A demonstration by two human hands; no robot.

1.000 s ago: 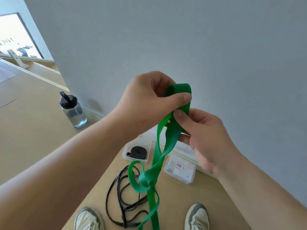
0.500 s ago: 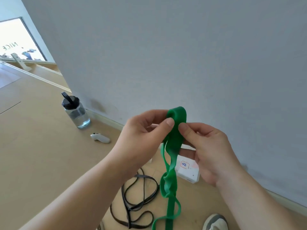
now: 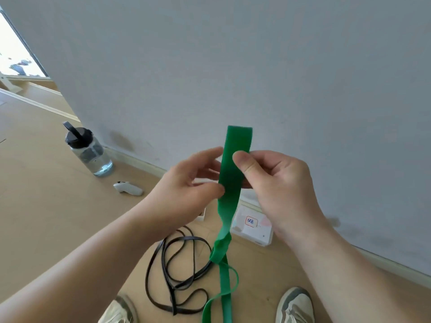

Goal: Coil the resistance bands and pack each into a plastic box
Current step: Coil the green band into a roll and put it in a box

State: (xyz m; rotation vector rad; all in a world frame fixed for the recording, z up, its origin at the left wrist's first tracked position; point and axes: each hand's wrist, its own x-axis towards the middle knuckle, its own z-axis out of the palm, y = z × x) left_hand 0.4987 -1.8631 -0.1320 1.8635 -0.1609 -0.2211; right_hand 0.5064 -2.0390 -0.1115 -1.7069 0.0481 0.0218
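Note:
A wide green resistance band [image 3: 233, 173] hangs flat and upright in front of me, its folded top end standing above my fingers and its tail twisting down to the floor. My left hand [image 3: 186, 190] pinches its left edge between thumb and fingers. My right hand [image 3: 272, 183] pinches its right edge, thumb on the front. On the floor below lies a thin black band [image 3: 177, 271] in loose loops. A white plastic box [image 3: 253, 226] with a labelled lid sits by the wall, partly behind the green band. A corner of a second box [image 3: 202, 215] peeks from behind my left hand.
A clear water bottle [image 3: 89, 151] with a black cap stands by the grey wall [image 3: 256, 66]. A small white controller [image 3: 127, 188] lies on the wooden floor near it. My two shoes [image 3: 295, 306] show at the bottom edge.
The curled top of the green band has been flattened out and now stands straight above my fingers. Both hands have shifted to its edges, and the view has tilted slightly.

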